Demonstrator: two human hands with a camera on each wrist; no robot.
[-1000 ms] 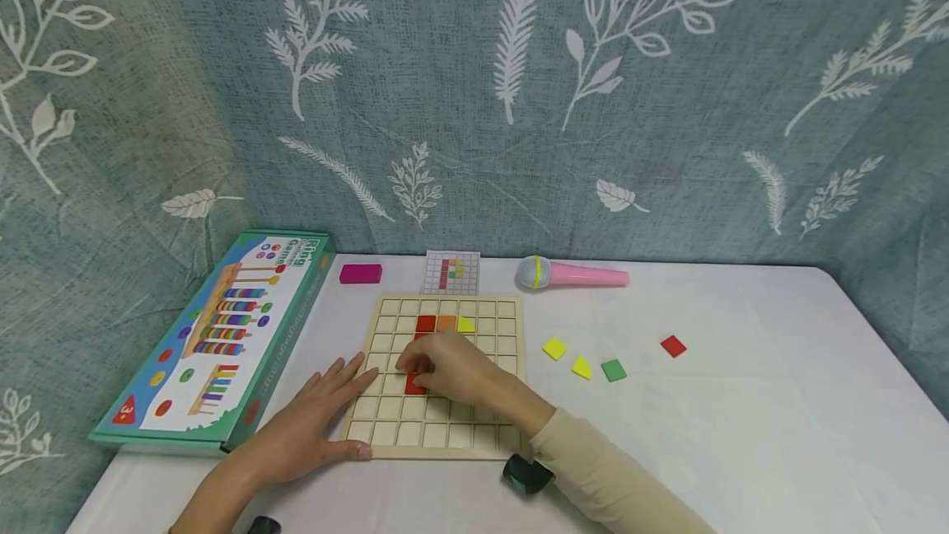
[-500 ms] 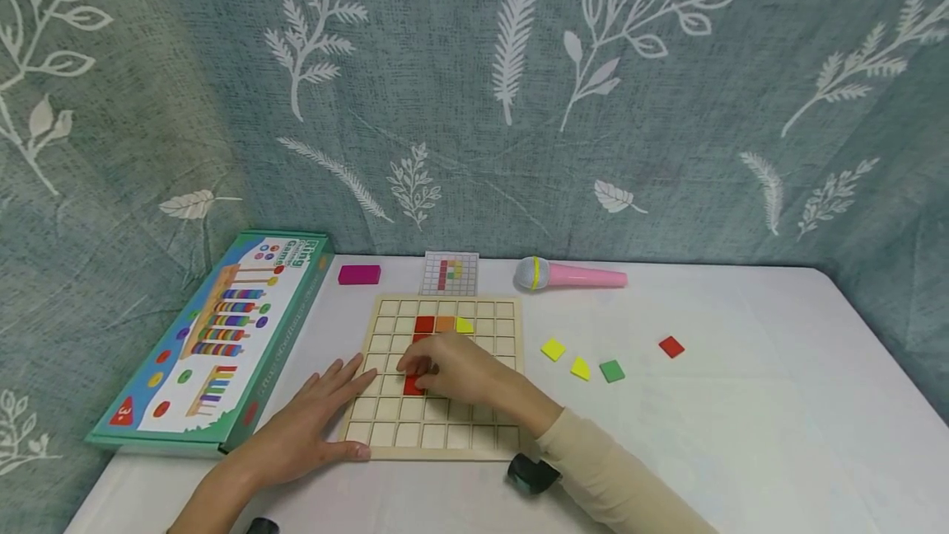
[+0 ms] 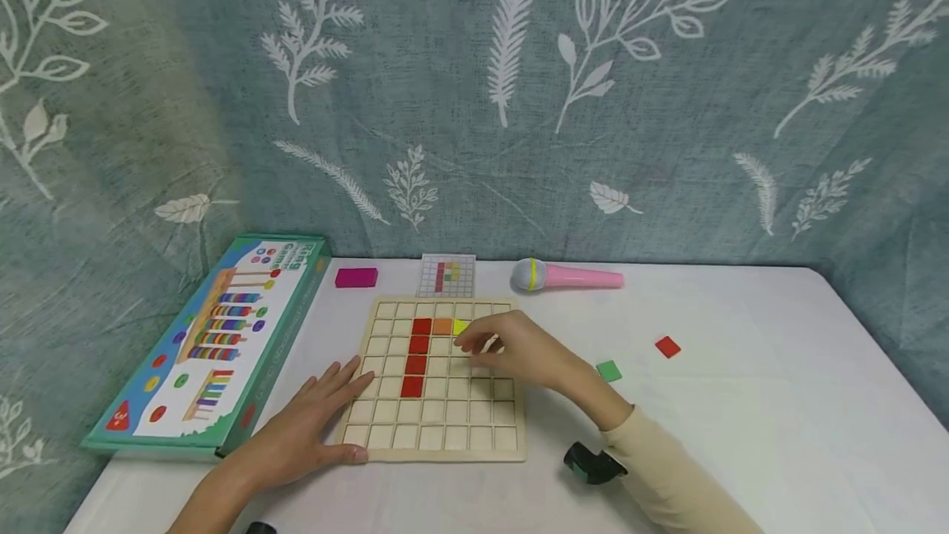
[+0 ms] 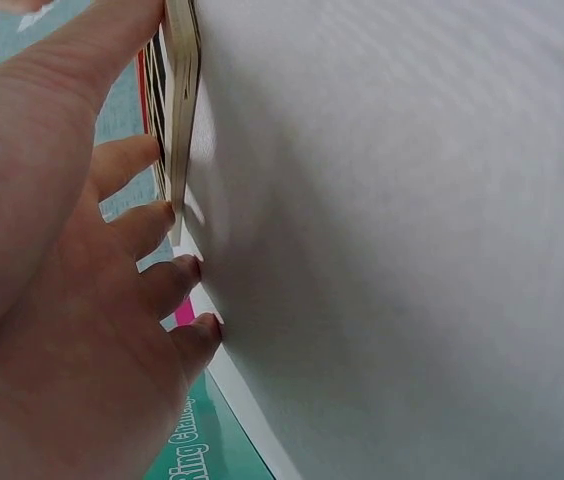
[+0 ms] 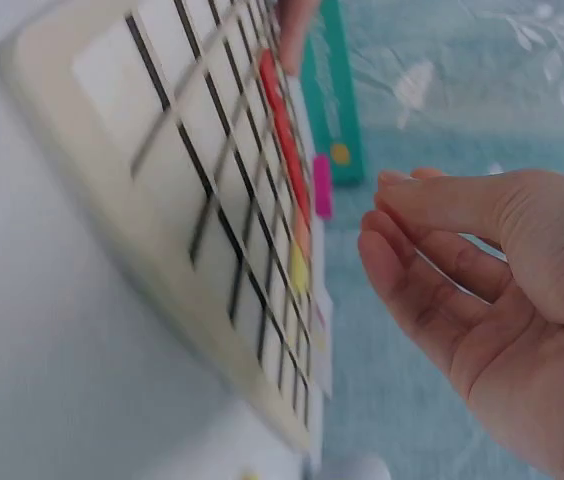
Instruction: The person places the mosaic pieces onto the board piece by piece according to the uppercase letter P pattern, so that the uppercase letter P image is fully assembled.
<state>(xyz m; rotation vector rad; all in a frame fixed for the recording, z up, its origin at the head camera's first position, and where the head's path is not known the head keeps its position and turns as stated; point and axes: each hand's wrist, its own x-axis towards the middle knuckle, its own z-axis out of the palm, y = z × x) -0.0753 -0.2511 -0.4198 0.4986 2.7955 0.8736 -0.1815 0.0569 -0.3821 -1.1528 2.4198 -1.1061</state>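
Note:
A wooden grid board (image 3: 445, 455) lies on the table. A column of red square tiles (image 3: 416, 365) sits in its cells, with an orange tile (image 3: 441, 326) and a yellow tile (image 3: 459, 326) running right from the top. My left hand (image 3: 307, 419) rests spread at the board's left edge, fingertips and thumb touching it; the left wrist view shows the fingers (image 4: 144, 232) along that edge. Over the board's right part hovers my right hand (image 3: 522, 348), fingers loosely bent. Nothing shows between the fingertips of that hand (image 5: 502, 280) in the right wrist view.
Right of the board lie a loose green tile (image 3: 609, 371) and a red tile (image 3: 667, 346). Behind it are a pattern card (image 3: 446, 276), a magenta block (image 3: 356, 278) and a pink toy microphone (image 3: 567, 276). A green game box (image 3: 215, 344) stands left.
My right hand has lifted off the lower red tiles and moved right, uncovering the red column. It now hides the loose yellow tiles. My left hand stays in place.

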